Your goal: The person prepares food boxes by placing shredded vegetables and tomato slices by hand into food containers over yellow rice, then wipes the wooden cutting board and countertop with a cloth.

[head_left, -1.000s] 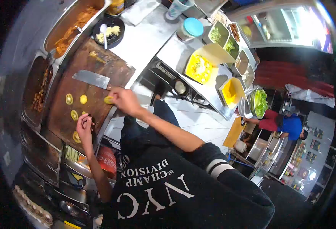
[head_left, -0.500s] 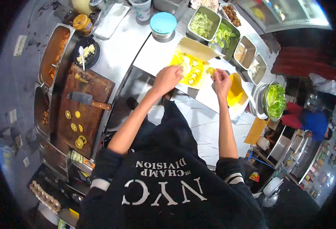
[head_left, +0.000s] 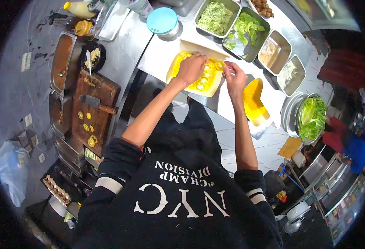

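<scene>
An open takeaway box (head_left: 170,75) sits at the table's front edge. It holds a yellow flat base (head_left: 181,57) with several tomato slices (head_left: 207,77) on it. My left hand (head_left: 192,68) is over the base, its fingers bent together and their tips down among the slices; what they hold, if anything, is hidden. At the box's right edge, my right hand (head_left: 235,78) pinches a greenish-yellow tomato slice (head_left: 219,65) between thumb and fingers. A folded-looking yellow flatbread (head_left: 253,99) lies on white paper to the right.
Metal pans hold shredded greens (head_left: 216,17), lettuce pieces (head_left: 249,29) and a white filling (head_left: 289,74). A teal-lidded tub (head_left: 162,23) stands behind the box. Leafy lettuce (head_left: 312,118) fills a bowl at right. At left, a cleaver (head_left: 92,101) rests on a wooden board (head_left: 76,124).
My right hand has come leftward with its slice to the box's edge. My left hand has shifted up over the filling. The whole view has swung slightly.
</scene>
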A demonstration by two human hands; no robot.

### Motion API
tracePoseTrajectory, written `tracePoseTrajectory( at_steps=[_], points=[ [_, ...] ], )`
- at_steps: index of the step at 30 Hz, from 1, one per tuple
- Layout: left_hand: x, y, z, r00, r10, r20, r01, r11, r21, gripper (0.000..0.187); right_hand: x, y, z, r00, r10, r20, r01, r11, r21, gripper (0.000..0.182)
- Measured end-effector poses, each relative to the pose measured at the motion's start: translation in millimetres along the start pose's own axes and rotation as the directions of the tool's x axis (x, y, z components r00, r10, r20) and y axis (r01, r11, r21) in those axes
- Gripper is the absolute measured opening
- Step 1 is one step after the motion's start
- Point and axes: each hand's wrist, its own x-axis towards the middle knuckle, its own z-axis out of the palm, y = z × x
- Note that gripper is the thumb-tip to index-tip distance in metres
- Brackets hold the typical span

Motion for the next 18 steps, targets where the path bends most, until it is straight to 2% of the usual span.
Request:
tracePoseTrajectory(
  at_steps=[3, 6, 8, 12, 16, 18],
  points=[
    [-5, -2, -1, 0.998, 0.065, -0.014, -0.066, 0.994, -0.087, 0.017, -1, -1, 1, 0.995, -0.102, -0.019, 0.099, 0.986, -0.133, 0.018],
    [-7, -1, -5, 0.996, 0.085, 0.019, -0.081, 0.986, -0.144, 0.018, 0, -9, 7, 0.998, -0.056, -0.028, 0.053, 0.994, -0.100, 0.018],
    [-11, 0, -7, 0.996, 0.084, 0.027, -0.078, 0.981, -0.176, 0.018, 3, -5, 13, 0.994, -0.111, -0.012, 0.108, 0.984, -0.142, 0.018],
    [-14, -2, -5, 0.994, 0.108, -0.011, -0.108, 0.974, -0.200, 0.018, 1, -14, 20, 0.992, -0.127, 0.008, 0.127, 0.982, -0.143, 0.018],
    [-14, -5, -1, 0.994, 0.099, -0.051, -0.107, 0.972, -0.208, 0.017, 0, -11, 31, 0.984, -0.173, 0.053, 0.181, 0.949, -0.260, 0.020],
    [-13, -7, 0, 0.988, 0.124, -0.087, -0.139, 0.973, -0.183, 0.017, 1, -19, 24, 0.987, -0.120, 0.110, 0.143, 0.962, -0.234, 0.020]
  ],
)
